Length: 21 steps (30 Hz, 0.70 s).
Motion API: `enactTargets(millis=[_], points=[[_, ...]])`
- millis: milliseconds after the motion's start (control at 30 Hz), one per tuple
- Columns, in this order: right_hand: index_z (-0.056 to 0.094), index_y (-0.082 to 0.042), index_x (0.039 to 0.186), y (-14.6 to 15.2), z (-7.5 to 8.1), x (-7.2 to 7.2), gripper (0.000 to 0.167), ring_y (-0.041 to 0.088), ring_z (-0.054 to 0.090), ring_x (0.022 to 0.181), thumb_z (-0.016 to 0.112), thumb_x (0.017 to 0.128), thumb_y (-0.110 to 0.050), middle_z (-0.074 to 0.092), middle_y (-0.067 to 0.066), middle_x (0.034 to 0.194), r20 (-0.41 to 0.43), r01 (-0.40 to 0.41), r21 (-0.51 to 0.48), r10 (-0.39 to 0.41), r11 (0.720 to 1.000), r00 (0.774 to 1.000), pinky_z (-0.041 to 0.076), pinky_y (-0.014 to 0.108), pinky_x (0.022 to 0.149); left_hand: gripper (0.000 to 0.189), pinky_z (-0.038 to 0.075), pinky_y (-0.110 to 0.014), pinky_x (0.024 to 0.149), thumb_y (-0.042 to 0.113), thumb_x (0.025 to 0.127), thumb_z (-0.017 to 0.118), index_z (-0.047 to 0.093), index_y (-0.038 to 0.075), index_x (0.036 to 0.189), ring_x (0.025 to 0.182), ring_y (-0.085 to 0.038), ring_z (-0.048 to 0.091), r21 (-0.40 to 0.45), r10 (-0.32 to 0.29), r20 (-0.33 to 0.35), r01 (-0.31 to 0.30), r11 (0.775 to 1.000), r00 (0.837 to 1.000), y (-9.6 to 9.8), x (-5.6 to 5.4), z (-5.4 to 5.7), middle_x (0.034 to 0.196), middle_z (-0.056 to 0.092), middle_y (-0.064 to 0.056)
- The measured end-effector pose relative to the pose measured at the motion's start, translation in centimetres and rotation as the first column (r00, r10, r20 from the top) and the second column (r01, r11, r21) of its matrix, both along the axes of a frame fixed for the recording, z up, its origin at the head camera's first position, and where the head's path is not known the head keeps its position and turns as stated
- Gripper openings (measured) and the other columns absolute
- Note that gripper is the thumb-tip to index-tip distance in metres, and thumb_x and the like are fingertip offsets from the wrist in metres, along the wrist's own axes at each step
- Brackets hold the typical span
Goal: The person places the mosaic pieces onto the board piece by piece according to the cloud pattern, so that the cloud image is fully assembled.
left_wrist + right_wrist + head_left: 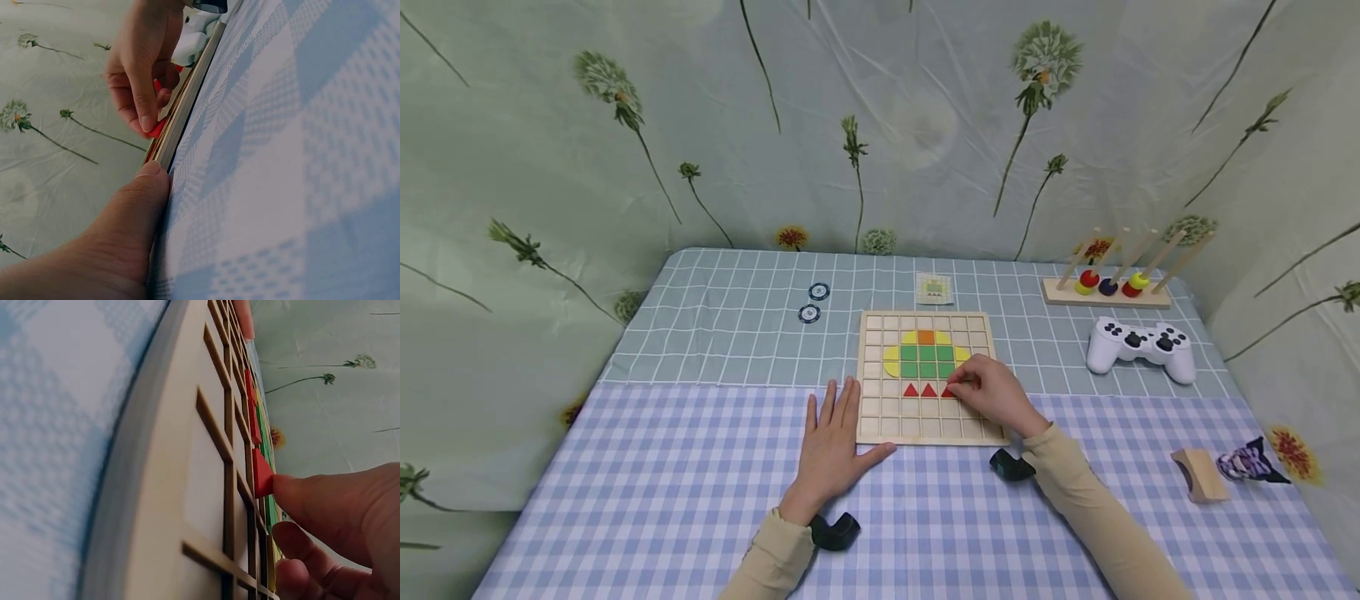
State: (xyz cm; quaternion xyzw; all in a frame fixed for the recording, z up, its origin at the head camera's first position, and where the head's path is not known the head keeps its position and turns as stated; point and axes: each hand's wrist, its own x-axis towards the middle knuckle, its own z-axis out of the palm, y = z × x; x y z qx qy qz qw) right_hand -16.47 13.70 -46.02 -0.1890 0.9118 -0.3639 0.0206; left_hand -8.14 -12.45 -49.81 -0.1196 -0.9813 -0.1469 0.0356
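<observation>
A wooden grid board (925,441) lies in the middle of the table. On it, green squares (927,362) are ringed by yellow rounded pieces (891,362), with an orange square (927,337) at the top. Below them, my right hand (992,392) pinches a red triangle (262,475) over the grid, to the right of two other red triangles (920,390). Bits of red also show between its fingers in the left wrist view. My left hand (831,446) lies spread along the board's left edge, its thumb (140,200) touching the front corner.
Behind the board lies a small pattern card (934,288), with two poker chips (814,302) to its left. At the right are a peg stand with coloured beads (1107,293), a white game controller (1138,346), a wooden arch block (1201,475) and a small figurine (1247,461).
</observation>
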Motion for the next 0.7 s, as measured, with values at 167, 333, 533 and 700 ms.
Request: enactTargets(millis=[167, 333, 533, 700], points=[[0.073, -0.009, 0.079, -0.02, -0.15, 0.00, 0.005, 0.013, 0.043, 0.062, 0.076, 0.081, -0.012, 0.055, -0.004, 0.077, -0.029, -0.006, 0.034, 0.007, 0.999, 1.000, 0.037, 0.028, 0.055, 0.104, -0.003, -0.051, 0.111, 0.073, 0.082, 0.049, 0.016, 0.002, 0.151, 0.143, -0.030, 0.002, -0.003, 0.001, 0.003, 0.000, 1.000, 1.000, -0.04, -0.03, -0.02, 0.156, 0.015, -0.011], [0.072, -0.011, 0.078, 0.02, -0.22, 0.02, 0.004, 0.014, 0.044, 0.065, 0.076, 0.081, -0.011, 0.055, -0.003, 0.078, -0.015, 0.002, 0.056, -0.001, 0.998, 1.000, 0.038, 0.029, 0.057, 0.105, -0.003, -0.051, 0.111, 0.073, 0.082, 0.048, 0.015, 0.002, 0.151, 0.143, -0.029, 0.001, -0.003, -0.002, 0.004, 0.002, 1.000, 1.000, -0.02, -0.07, -0.09, 0.157, 0.015, -0.011], [0.074, -0.009, 0.082, 0.19, -0.04, 0.18, 0.003, 0.014, 0.044, 0.065, 0.076, 0.082, -0.012, 0.056, -0.004, 0.078, -0.005, 0.004, 0.049, -0.004, 0.999, 1.000, 0.038, 0.029, 0.058, 0.104, -0.004, -0.051, 0.111, 0.072, 0.082, 0.049, 0.015, 0.002, 0.151, 0.143, -0.029, 0.001, 0.007, -0.006, 0.003, 0.006, 1.000, 1.000, -0.02, -0.07, -0.16, 0.157, 0.014, -0.011], [0.075, -0.011, 0.086, 0.78, -0.05, 0.42, 0.005, 0.013, 0.045, 0.063, 0.075, 0.081, -0.011, 0.058, -0.005, 0.078, 0.003, 0.014, 0.004, -0.014, 1.000, 1.000, 0.038, 0.029, 0.057, 0.104, -0.004, -0.051, 0.111, 0.072, 0.082, 0.049, 0.015, 0.002, 0.151, 0.143, -0.029, 0.001, 0.008, -0.005, -0.003, 0.005, 1.000, 1.000, -0.04, -0.11, -0.20, 0.156, 0.015, -0.011]])
